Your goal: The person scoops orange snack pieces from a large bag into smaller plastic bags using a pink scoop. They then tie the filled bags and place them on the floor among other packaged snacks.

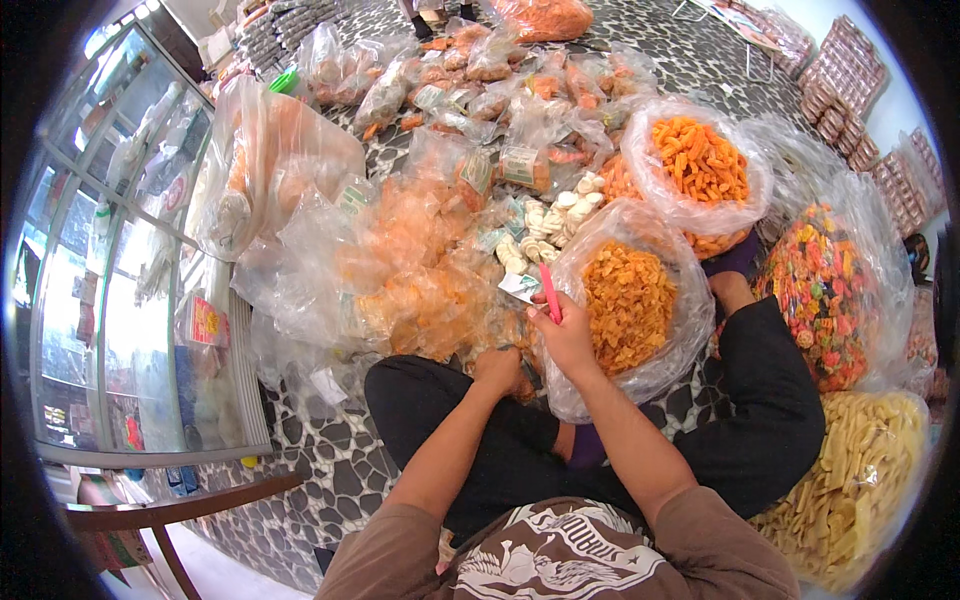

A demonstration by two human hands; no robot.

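My right hand [566,332] is closed around a slim pink stick-like tool [550,292], which points up and away from me. Just beyond it lies a white label or paper slip [519,288]. My left hand [503,372] is low between my legs with its fingers curled, and a dark object [530,368] shows beside it; what it grips is hard to make out. Left of my hands lies a heap of clear bags with orange snacks [420,300]. To the right of my right hand stands an open clear bag of orange-brown chips [628,300].
Behind the chips is an open bag of orange sticks [697,160]. Bags of colourful snacks [815,300] and pale yellow strips [850,480] stand at right. White round pieces [548,222] lie mid-floor. A glass display case [130,270] and a wooden stool [190,505] flank my left.
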